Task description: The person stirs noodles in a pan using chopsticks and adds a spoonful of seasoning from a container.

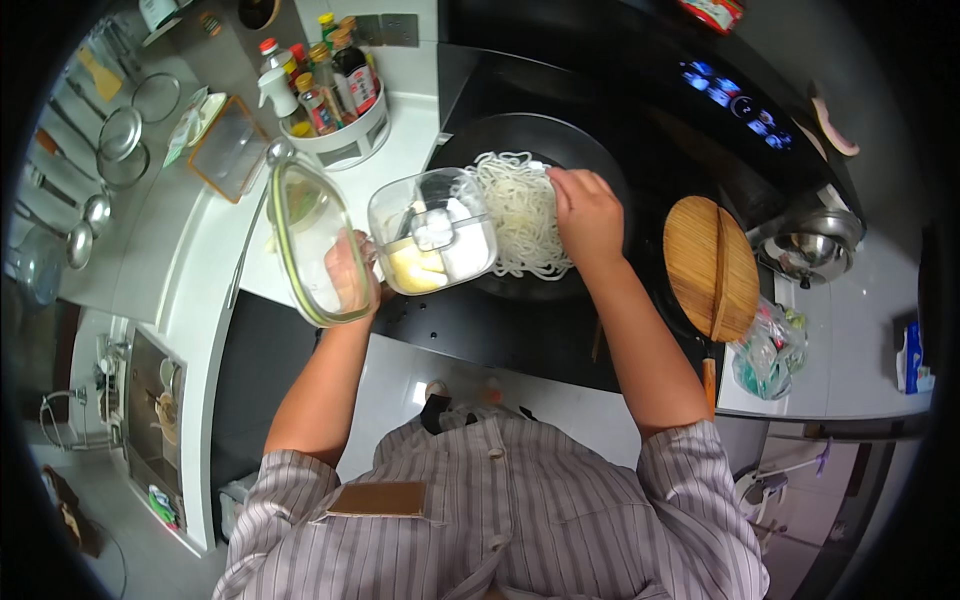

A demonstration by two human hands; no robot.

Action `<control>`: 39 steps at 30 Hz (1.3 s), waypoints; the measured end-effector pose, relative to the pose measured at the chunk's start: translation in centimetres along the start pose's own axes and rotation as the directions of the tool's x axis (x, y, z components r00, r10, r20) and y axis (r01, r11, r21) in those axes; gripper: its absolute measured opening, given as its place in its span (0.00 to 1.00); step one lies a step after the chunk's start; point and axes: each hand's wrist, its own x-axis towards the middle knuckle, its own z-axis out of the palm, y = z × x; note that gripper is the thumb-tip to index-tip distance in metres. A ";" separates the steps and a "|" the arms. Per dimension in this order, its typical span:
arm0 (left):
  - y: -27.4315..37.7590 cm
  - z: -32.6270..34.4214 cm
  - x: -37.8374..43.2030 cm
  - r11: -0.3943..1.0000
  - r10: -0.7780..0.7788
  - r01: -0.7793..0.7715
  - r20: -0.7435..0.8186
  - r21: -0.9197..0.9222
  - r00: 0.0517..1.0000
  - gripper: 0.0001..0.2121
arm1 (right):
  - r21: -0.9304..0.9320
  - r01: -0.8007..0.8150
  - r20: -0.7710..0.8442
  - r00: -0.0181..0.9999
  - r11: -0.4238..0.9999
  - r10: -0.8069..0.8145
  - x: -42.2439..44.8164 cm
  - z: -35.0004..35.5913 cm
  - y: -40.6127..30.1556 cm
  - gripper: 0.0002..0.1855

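My left hand point(349, 274) holds a clear divided seasoning box point(472, 251) by its left side. The box's transparent lid point(319, 247), edged with a green seal, is swung back over that hand. White and yellowish granules fill some of the compartments. A wok point(592, 142) stands on the black cooktop, and a heap of thick white noodles point(517, 217) lies in it. Above the right side of the noodles, my right hand point(590, 217) has its fingers pinched around what looks like a small white utensil point(537, 166), mostly hidden by the fingers.
A round white rack point(349, 154) of sauce bottles stands at the back left. A wooden-lidded pan point(709, 266) sits right of the wok, beside a steel pot point(806, 247) and a plastic bag point(769, 360). Ladles and strainers point(120, 135) hang at left, above a sink point(154, 420).
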 end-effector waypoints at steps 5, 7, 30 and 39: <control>-1.0 -0.7 -0.1 0.989 0.055 -0.053 -0.008 0.141 0.998 0.17 | 0.532 -0.310 0.371 0.922 0.788 0.112 2.1 -2.9 -8.4 0.07; -0.9 -0.2 -0.3 0.997 0.047 -0.050 0.050 0.055 0.998 0.17 | 0.558 -0.156 0.411 0.905 0.815 -0.108 1.1 -1.8 -9.8 0.06; -0.8 0.1 -0.1 0.985 0.107 -0.106 0.004 0.136 0.994 0.20 | 0.379 -0.349 0.732 0.680 0.857 -0.047 1.7 1.4 -10.9 0.09; -1.5 0.1 0.5 0.988 0.093 -0.092 -0.005 0.126 0.996 0.20 | 0.358 -0.657 0.771 0.609 0.664 0.187 2.1 1.3 -10.3 0.09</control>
